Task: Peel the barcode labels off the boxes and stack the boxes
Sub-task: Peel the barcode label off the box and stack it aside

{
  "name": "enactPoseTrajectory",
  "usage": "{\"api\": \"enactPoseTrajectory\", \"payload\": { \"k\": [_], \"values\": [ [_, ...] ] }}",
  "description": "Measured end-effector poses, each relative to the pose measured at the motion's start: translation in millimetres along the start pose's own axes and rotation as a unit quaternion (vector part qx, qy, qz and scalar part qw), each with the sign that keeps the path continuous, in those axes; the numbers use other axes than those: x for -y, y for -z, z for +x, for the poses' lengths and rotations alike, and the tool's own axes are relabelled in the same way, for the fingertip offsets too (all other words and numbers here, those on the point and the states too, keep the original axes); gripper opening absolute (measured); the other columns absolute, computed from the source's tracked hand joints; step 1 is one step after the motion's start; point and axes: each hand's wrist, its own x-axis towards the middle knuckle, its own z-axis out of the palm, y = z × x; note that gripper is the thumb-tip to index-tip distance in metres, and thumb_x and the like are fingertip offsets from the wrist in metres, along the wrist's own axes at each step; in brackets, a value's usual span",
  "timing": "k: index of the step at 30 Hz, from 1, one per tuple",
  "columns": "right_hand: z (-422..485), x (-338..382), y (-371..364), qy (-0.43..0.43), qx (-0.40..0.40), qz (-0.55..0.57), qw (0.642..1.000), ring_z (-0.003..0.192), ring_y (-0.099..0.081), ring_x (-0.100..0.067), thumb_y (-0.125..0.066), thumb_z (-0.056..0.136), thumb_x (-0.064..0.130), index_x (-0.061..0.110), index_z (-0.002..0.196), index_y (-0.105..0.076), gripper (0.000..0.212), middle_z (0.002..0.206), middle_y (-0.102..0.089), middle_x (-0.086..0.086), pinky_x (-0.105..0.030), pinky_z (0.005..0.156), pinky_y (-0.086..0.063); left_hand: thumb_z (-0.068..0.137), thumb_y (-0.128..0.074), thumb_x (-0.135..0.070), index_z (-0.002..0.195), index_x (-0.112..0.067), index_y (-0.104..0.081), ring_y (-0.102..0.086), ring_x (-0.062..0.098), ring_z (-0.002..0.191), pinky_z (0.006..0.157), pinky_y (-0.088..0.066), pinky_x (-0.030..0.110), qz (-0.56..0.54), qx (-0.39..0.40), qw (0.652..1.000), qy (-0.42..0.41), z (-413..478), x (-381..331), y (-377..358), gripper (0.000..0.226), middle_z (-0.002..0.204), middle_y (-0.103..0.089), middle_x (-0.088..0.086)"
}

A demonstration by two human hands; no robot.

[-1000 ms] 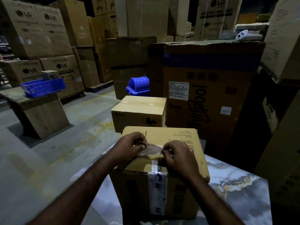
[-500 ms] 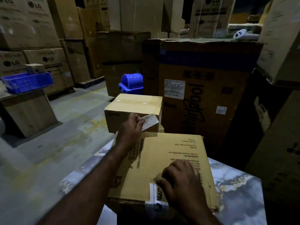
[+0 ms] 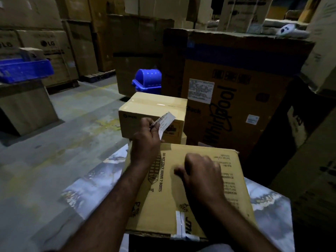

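Dim warehouse, concrete floor, cartons stacked on all sides. Work surface is a marbled table (image 3: pixel 269 202).

Nearest: a box (image 3: pixel 181 197) lies flat on the table, printed top up, tape strip at its near edge. Right hand (image 3: pixel 201 171) rests on the box top in a loose fist, knuckles down; probably steadying the box. Whether it pinches anything, I cannot tell: its fingers are curled under and blurred.

Left hand (image 3: pixel 147 137) is raised past the box's far-left corner, thumb and fingers pinched tight on a label (image 3: pixel 166 122). The label is free of the cardboard, barcode end up, sticking out to the right. Held by one end, likely so the adhesive side stays off skin and box.

Beyond: a second box (image 3: pixel 151 108) stands just behind the first, sealed, top clear; looks the likely spot for stacking.

Farther: a blue bin (image 3: pixel 148 80) on the floor behind the second box, perhaps meant for peeled labels. A large carton (image 3: pixel 236 99) stands to the right.

Far left: a blue crate (image 3: pixel 25 70) on a stand.
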Motion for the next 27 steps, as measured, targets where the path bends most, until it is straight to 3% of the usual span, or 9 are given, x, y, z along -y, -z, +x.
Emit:
{"api": "enactPoseTrajectory", "payload": {
  "k": [6, 10, 12, 14, 17, 20, 22, 24, 27],
  "values": [
    [6.6, -11.8, 1.0, 0.022, 0.008, -0.050, 0.998, 0.087, -0.044, -0.011, -0.054, 0.085, 0.061, 0.037, 0.080, -0.043, 0.026, 0.088, -0.052, 0.014, -0.034, 0.083, -0.036, 0.101, -0.049, -0.034, 0.111, -0.015, -0.048, -0.060, -0.002, 0.069, 0.047, -0.050, 0.012, -0.023, 0.007, 1.000, 0.004, 1.5, 2.7, -5.1, 0.022, 0.105, -0.064, 0.004],
    [48.9, -5.0, -8.5, -0.003, -0.009, -0.061, 0.998, 0.124, -0.043, -0.020, -0.052, 0.090, 0.054, 0.030, 0.110, -0.054, 0.032, 0.129, -0.051, 0.004, -0.042, 0.107, -0.030, 0.100, -0.049, -0.037, 0.110, -0.019, -0.047, -0.069, 0.015, 0.081, 0.054, -0.060, 0.031, -0.021, 0.004, 1.000, 0.001, -0.2, 9.2, -3.5, 0.021, 0.105, -0.064, 0.006],
    [32.0, 1.3, -13.9, 0.034, 0.057, -0.075, 0.995, 0.150, -0.012, -0.023, -0.032, 0.094, 0.063, 0.031, 0.140, -0.038, 0.056, 0.159, -0.021, 0.004, -0.050, 0.119, -0.002, 0.100, -0.048, -0.038, 0.110, -0.019, -0.046, -0.070, 0.016, 0.078, 0.053, -0.060, 0.030, -0.017, -0.005, 1.000, 0.009, 1.9, 8.8, -4.2, 0.021, 0.104, -0.065, 0.006],
    [1.1, 2.0, -16.2, 0.074, 0.112, -0.124, 0.983, 0.151, 0.006, -0.019, -0.013, 0.092, 0.072, 0.031, 0.154, -0.011, 0.074, 0.162, 0.006, 0.006, -0.058, 0.117, 0.007, 0.101, -0.047, -0.038, 0.109, -0.021, -0.045, -0.070, 0.014, 0.073, 0.053, -0.060, 0.034, -0.024, -0.017, 0.999, 0.028, 7.2, 8.8, -7.6, 0.019, 0.105, -0.064, 0.005],
    [-46.2, -1.4, -7.2, 0.114, 0.160, -0.149, 0.969, 0.136, -0.046, -0.024, -0.023, 0.091, 0.070, 0.023, 0.135, -0.059, 0.074, 0.147, -0.048, 0.000, -0.068, 0.104, -0.021, 0.101, -0.046, -0.039, 0.106, -0.024, -0.041, -0.071, 0.015, 0.071, 0.053, -0.061, 0.041, -0.039, -0.018, 0.998, 0.054, 12.6, 8.5, -12.7, 0.016, 0.108, -0.063, 0.006],
    [-58.5, 2.7, 0.2, 0.118, 0.191, -0.159, 0.962, 0.127, -0.056, -0.029, -0.021, 0.085, 0.080, 0.014, 0.117, -0.072, 0.090, 0.129, -0.065, -0.004, -0.073, 0.100, -0.024, 0.101, -0.047, -0.034, 0.110, -0.021, -0.044, -0.071, 0.015, 0.076, 0.052, -0.059, 0.030, -0.021, -0.006, 0.998, 0.051, 11.2, 10.4, -14.7, 0.016, 0.110, -0.065, 0.009],
    [-44.4, 20.4, 11.1, 0.105, 0.235, -0.153, 0.954, 0.146, -0.026, -0.032, -0.008, 0.080, 0.087, 0.016, 0.139, -0.053, 0.103, 0.151, -0.043, -0.005, -0.076, 0.106, -0.006, 0.101, -0.048, -0.032, 0.112, -0.018, -0.045, -0.070, 0.016, 0.079, 0.051, -0.055, 0.024, -0.002, -0.003, 0.999, 0.050, 12.0, 11.4, -14.5, 0.017, 0.110, -0.066, 0.011],
    [-22.5, 29.1, 7.6, 0.109, 0.222, -0.170, 0.954, 0.150, 0.016, -0.025, 0.011, 0.073, 0.087, 0.018, 0.156, -0.010, 0.109, 0.164, 0.001, 0.000, -0.070, 0.106, 0.016, 0.101, -0.049, -0.031, 0.110, -0.018, -0.046, -0.071, 0.020, 0.078, 0.051, -0.056, 0.025, -0.002, 0.000, 0.999, 0.054, 12.5, 11.7, -14.2, 0.016, 0.112, -0.067, 0.012],
    [17.7, 32.6, -14.7, 0.099, 0.199, -0.163, 0.961, 0.148, 0.023, -0.022, 0.017, 0.065, 0.086, 0.018, 0.155, 0.003, 0.114, 0.163, 0.013, -0.001, -0.066, 0.107, 0.019, 0.100, -0.052, -0.027, 0.109, -0.013, -0.049, -0.070, 0.027, 0.088, 0.055, -0.048, 0.025, 0.010, -0.011, 0.999, 0.039, 12.7, 12.3, -12.0, 0.017, 0.111, -0.068, 0.014]
  ]
}}
